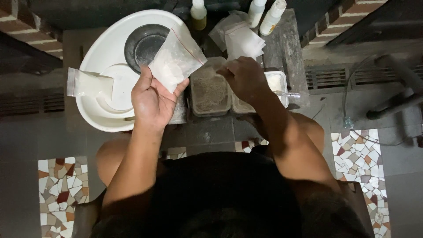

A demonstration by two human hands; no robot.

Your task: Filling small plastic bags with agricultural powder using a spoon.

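A small clear bag [175, 59] of white powder is pinched by the L hand [152, 99], above the white basin [99, 57]. R hand [243, 77] is curled over the plastic tubs [211, 90]; held item can't be told. Bottles [266, 15] are stood beyond.

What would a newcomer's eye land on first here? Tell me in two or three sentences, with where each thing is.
First, the clear zip bag of white powder held up in the left hand at the centre. Behind it on the left sits a big white basin with a dark round dish inside. The right hand reaches over plastic tubs of greyish powder, with small bottles along the top.
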